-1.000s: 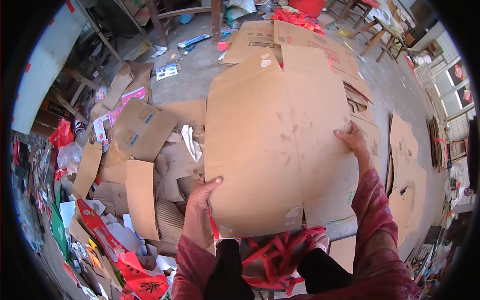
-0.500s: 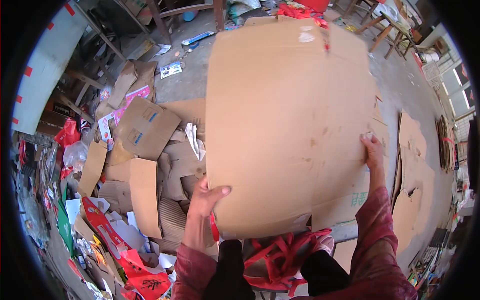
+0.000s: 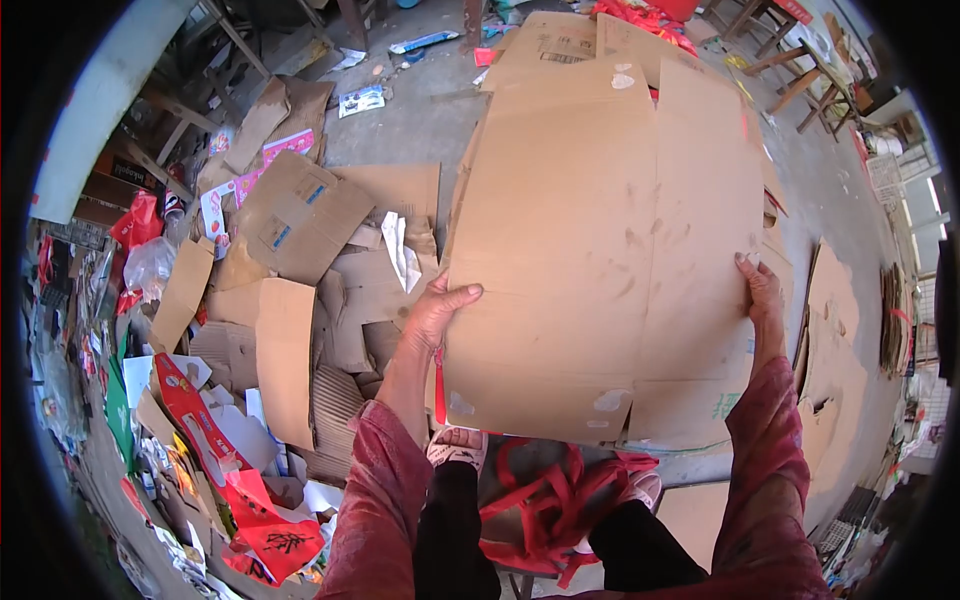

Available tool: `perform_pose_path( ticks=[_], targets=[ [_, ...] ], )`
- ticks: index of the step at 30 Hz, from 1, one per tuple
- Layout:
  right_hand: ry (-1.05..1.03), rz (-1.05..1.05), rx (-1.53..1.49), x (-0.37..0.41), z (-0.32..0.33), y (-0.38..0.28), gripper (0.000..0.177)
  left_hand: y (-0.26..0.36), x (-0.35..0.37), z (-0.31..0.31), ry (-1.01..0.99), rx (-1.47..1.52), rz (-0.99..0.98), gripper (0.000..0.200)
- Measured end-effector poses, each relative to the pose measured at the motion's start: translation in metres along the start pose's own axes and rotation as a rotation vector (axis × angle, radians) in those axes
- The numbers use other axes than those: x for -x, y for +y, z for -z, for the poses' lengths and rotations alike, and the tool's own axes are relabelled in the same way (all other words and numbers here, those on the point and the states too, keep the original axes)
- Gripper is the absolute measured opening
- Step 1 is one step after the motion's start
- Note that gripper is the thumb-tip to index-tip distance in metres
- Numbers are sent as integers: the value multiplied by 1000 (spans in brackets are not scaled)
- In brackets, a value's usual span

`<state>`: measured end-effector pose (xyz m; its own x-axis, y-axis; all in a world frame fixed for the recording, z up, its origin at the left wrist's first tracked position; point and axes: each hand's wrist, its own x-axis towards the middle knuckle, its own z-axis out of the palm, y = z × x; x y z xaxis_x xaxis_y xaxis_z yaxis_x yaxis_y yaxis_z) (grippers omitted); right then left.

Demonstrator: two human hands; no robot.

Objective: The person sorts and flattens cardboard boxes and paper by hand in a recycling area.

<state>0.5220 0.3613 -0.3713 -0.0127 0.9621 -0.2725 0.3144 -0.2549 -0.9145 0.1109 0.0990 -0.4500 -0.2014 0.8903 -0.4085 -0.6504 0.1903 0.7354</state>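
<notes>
A large flattened cardboard sheet point(image 3: 590, 230) spans the middle of the view, with dark smudges and a vertical crease. My left hand point(image 3: 438, 310) grips its left edge, thumb on top and fingers hidden beneath. On the right edge, my right hand point(image 3: 760, 285) holds the same sheet, its thumb near the rim. Under the far end of the sheet, more flattened cardboard point(image 3: 568, 42) shows. Red straps point(image 3: 545, 505) lie between my legs, just below the sheet's near edge.
Loose cardboard pieces point(image 3: 285, 350) cover the floor at left, beside a red printed box point(image 3: 190, 410) and a red bag point(image 3: 270, 530). Torn cardboard point(image 3: 835, 330) lies at right. Wooden stools point(image 3: 815, 80) stand at the back right, and a light panel point(image 3: 100, 90) leans at upper left.
The large sheet now lies flatter and further down over the other cardboard, its surface no longer blurred. Both hands still hold its edges and appear higher in the view.
</notes>
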Motion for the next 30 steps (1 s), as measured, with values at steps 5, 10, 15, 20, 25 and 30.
perform_pose_path(
  ticks=[5, 10, 15, 20, 25, 30],
  targets=[
    [-30, -128, 244, -12, 4, 6, 66, 10, 10, -7, 75, -114, 130, 48],
    [322, 404, 873, -25, -4, 2, 80, -3, -2, 6, -18, -1, -9, 48],
    [279, 1166, 1040, 44, -94, -67, 81, -2, -3, 6, 1, -2, 51, 50],
    [-51, 1107, 1286, 81, -187, -34, 85, 0, -1, 7, -8, -29, 53, 53],
    [-110, 938, 1202, 78, -197, -9, 91, 2, 8, 6, 41, -120, 111, 60],
    [-87, 918, 1217, 83, -200, -8, 93, -26, 58, 8, 45, -406, -74, 65]
  ],
)
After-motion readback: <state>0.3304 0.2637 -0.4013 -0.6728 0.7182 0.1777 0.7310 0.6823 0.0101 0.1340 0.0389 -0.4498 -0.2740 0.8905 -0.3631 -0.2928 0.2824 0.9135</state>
